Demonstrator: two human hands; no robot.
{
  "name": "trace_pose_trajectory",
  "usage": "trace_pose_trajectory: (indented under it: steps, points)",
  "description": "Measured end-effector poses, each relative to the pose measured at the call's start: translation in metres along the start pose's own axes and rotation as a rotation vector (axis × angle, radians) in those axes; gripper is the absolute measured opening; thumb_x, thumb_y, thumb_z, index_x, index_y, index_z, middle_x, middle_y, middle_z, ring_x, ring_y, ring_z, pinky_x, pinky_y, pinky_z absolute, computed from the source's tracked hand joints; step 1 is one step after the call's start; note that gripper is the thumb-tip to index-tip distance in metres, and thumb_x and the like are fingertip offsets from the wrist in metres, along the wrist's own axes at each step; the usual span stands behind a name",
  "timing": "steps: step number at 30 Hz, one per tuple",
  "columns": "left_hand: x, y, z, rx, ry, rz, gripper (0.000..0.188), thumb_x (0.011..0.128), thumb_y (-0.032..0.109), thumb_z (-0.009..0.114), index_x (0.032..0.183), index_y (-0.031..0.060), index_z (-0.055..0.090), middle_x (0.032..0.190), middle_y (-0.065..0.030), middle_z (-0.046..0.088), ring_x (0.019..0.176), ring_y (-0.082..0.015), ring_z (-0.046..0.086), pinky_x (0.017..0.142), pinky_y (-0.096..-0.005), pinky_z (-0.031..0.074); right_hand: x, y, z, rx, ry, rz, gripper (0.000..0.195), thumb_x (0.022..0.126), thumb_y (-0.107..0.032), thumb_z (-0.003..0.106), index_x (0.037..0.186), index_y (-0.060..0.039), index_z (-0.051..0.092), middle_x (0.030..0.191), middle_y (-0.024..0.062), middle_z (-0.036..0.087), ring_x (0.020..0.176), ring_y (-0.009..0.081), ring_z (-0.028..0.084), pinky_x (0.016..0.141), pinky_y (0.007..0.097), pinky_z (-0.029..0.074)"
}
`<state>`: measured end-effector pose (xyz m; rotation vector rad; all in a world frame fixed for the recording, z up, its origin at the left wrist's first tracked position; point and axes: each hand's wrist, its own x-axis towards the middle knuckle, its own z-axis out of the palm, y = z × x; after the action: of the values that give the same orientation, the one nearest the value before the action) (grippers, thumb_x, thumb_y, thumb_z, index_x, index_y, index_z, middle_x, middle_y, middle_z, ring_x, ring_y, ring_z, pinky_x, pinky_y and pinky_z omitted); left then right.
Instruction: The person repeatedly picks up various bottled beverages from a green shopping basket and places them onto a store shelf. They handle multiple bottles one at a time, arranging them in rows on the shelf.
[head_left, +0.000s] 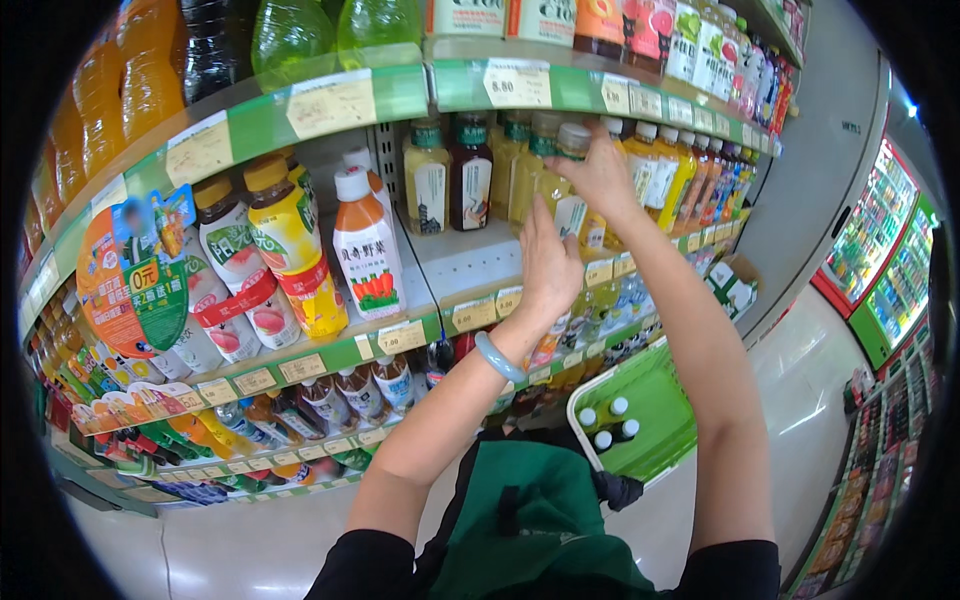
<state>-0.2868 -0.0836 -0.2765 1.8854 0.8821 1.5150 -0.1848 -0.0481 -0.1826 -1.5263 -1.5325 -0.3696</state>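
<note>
Both of my hands are at a row of pale-yellow drink bottles on the middle shelf. My right hand (600, 176) reaches over the neck of a white-capped bottle (568, 202), fingers at its cap and shoulder. My left hand (550, 259), with a bracelet on the wrist, is upright with its fingertips against the lower side of the pale bottles; its palm side is partly hidden. Left of them stand a dark drink bottle (472, 180) with a green cap and a pale bottle (427, 184). The shelf surface (469, 259) shows in front of these.
A green basket (667, 405) with several white-capped bottles stands on the floor below my right arm. Peach drinks and a carrot-labelled bottle (367, 251) stand on the shelf at left. Price-tag rails edge each shelf. An open carton (731, 289) and glass-door coolers (870, 225) are at right.
</note>
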Motion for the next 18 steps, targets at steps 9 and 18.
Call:
trace_pose_trajectory:
  steps: [9,18]
  points:
    - [-0.054,0.029,0.015,0.118,0.075,0.348,0.064,0.076,-0.007,0.052,0.132,-0.0127,0.021,0.135,-0.0326,0.024,0.127,-0.0445,0.025,0.107,-0.0442,0.022,-0.082,-0.01,-0.082,0.111,0.196,-0.198,0.043,0.066,-0.031,0.071,0.094,-0.0015,0.056,0.081,0.0166,0.062,0.077,0.0343,0.06,0.067,0.0405,0.048]
    - [-0.169,0.069,0.066,-0.144,-0.406,0.153,0.06,0.079,-0.004,0.05,0.133,-0.0093,0.025,0.133,-0.0284,0.029,0.123,-0.0416,0.032,0.102,-0.0408,0.029,-0.205,0.058,-0.18,0.008,0.037,0.128,0.041,0.067,-0.027,0.076,0.094,-0.0024,0.057,0.078,0.0097,0.063,0.072,0.0184,0.062,0.063,0.0323,0.049]
